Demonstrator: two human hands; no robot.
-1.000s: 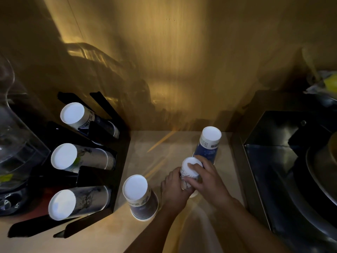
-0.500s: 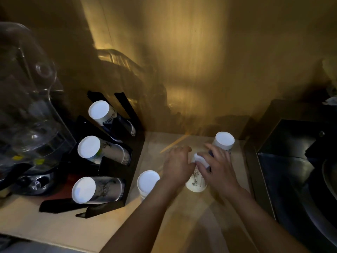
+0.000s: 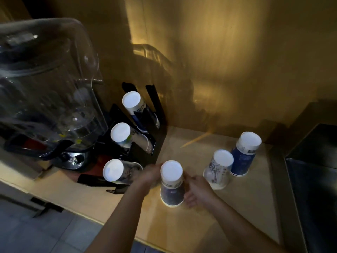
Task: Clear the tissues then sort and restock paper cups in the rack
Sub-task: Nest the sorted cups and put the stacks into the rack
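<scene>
Both hands, left hand [image 3: 151, 175] and right hand [image 3: 197, 191], cup the dark upturned cup stack [image 3: 171, 183] on the desk [image 3: 237, 207] beside the rack [image 3: 144, 154], fingers curled around its sides, likely steadying it for lifting.

A dark-printed paper cup stack [image 3: 171, 183] is standing upside down on the counter [image 3: 200, 225], its white base facing up, just right of the black cup rack [image 3: 145, 154]. Further right, a pale cup stack [image 3: 218, 169] with a sketch-like print is standing inverted too, just beside a blue cup stack [image 3: 244, 154] behind it. In the rack, three stacks are lying tilted with white bases pointing outward: a blue-printed top stack [image 3: 135, 108], a pale middle stack [image 3: 127, 137] and a grey-printed bottom stack [image 3: 118, 170].
</scene>
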